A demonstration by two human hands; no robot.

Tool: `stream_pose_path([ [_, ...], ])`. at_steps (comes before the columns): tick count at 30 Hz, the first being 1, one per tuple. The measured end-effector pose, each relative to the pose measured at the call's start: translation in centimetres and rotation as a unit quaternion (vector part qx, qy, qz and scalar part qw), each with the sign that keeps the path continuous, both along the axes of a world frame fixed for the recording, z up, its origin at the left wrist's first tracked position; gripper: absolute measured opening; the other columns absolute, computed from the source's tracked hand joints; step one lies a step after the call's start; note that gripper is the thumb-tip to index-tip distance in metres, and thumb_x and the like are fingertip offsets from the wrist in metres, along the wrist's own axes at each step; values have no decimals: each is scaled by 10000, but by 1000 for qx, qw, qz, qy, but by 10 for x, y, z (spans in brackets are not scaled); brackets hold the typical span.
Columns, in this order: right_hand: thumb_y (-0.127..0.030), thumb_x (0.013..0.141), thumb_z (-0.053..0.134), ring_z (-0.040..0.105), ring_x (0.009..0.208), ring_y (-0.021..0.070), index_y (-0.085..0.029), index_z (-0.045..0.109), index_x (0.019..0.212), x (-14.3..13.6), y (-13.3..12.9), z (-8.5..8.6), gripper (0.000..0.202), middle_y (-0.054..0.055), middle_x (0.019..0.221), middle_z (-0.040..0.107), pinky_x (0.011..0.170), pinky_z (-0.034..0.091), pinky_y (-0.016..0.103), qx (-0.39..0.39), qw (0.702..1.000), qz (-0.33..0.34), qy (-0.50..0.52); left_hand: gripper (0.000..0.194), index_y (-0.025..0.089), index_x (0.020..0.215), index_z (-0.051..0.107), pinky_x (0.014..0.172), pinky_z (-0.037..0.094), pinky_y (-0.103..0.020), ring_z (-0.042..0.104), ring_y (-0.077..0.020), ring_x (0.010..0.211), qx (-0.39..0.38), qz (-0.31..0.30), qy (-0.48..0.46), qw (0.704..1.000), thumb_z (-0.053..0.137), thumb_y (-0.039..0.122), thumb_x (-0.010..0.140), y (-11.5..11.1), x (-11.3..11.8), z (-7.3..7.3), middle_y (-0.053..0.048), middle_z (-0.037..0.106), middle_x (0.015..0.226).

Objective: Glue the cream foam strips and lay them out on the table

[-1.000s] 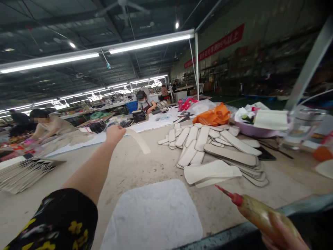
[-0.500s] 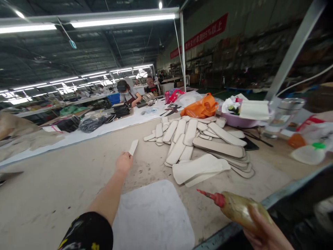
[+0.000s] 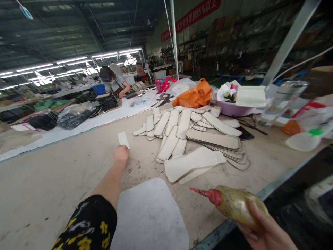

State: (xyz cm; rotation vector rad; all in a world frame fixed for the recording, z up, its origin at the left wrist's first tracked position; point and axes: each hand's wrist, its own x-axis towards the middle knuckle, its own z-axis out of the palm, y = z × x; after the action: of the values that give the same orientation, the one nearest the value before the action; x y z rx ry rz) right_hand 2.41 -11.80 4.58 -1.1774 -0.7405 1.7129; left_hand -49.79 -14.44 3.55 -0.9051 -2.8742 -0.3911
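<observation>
Since the earlier frame, the left hand has drawn back and lowered toward the table, pinched on 1 pale strip that stands up from its fingers, flat, cream-white and round-cornered, left of the pile of pale pads. Nearer than that pile, the right hand is wrapped around an amber glue bottle whose red nozzle points left toward the white mat.

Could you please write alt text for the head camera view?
Left hand holds a small white strip above a beige worktable; right hand grips a yellowish glue bottle with red nozzle, beside fanned-out white padded strips.
</observation>
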Motion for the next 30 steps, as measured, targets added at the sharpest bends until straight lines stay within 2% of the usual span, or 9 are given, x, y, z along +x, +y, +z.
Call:
stream_pose_path([
  [3, -448, 584, 845, 457, 574, 125, -231, 654, 1030, -1, -1, 0, 531, 36, 886, 575, 337, 349, 169, -43, 998, 1, 48, 312, 99, 960, 671, 885, 459, -418, 605, -314, 999, 58, 12, 13, 998, 509, 291, 775, 3, 15, 4, -175, 653, 916],
  [6, -427, 616, 838, 428, 580, 105, -222, 640, 1031, -2, -4, 2, 503, 17, 859, 545, 346, 323, 145, -45, 996, -2, 77, 391, 77, 1057, 646, 925, 454, -411, 592, -279, 1029, 116, -27, 1, 993, 437, 334, 850, 4, 53, 4, -161, 649, 962],
  [11, -405, 648, 829, 399, 575, 91, -211, 621, 1011, 0, -7, 2, 461, 2, 829, 518, 358, 303, 136, -29, 995, -2, 94, 293, 211, 968, 696, 790, 525, -271, 647, -165, 859, 155, -236, -85, 955, 591, 435, 812, -14, 156, -5, -35, 679, 991],
  [14, -410, 661, 824, 380, 562, 86, -213, 609, 1033, 2, -9, 2, 472, -7, 799, 505, 360, 296, 138, -12, 995, 8, 97, 344, 184, 1041, 679, 883, 515, -361, 626, -227, 979, 187, -379, -48, 905, 655, 421, 793, -25, 207, -11, -90, 645, 1090],
  [16, -413, 660, 826, 373, 556, 85, -218, 601, 1038, 4, -9, 2, 481, -14, 785, 502, 364, 293, 139, -6, 995, 13, 98, 354, 171, 1064, 669, 905, 504, -420, 604, -268, 1024, 164, -414, -1, 895, 672, 391, 787, -28, 226, -14, -116, 627, 1123],
  [19, -410, 649, 836, 384, 562, 87, -231, 590, 1035, 7, -11, 2, 491, -20, 786, 506, 374, 288, 138, -6, 995, 12, 100, 287, 170, 1033, 674, 847, 519, -434, 609, -279, 974, 95, -424, 42, 900, 665, 327, 793, -26, 234, -15, -123, 635, 1106],
  [22, -418, 656, 831, 403, 577, 95, -236, 583, 1038, 11, -12, 1, 491, -17, 796, 516, 381, 277, 139, -1, 995, 8, 98, 191, 173, 960, 687, 821, 519, -399, 620, -256, 948, 70, -444, 62, 891, 599, 300, 849, -24, 231, -15, -110, 654, 1070],
  [25, -421, 660, 826, 411, 572, 101, -231, 578, 1011, 14, -12, -1, 470, -16, 779, 516, 382, 264, 147, 15, 995, 4, 101, 217, 184, 909, 698, 801, 514, -364, 635, -222, 909, 82, -462, 81, 879, 496, 265, 914, -25, 225, -11, -84, 682, 1012],
  [30, -422, 656, 827, 398, 537, 91, -223, 559, 962, 16, -11, 1, 453, -28, 740, 504, 382, 247, 150, 29, 993, 3, 115, 210, 190, 907, 683, 799, 500, -358, 642, -210, 861, 147, -421, 149, 883, 485, 259, 925, -41, 220, 11, -69, 702, 948],
])
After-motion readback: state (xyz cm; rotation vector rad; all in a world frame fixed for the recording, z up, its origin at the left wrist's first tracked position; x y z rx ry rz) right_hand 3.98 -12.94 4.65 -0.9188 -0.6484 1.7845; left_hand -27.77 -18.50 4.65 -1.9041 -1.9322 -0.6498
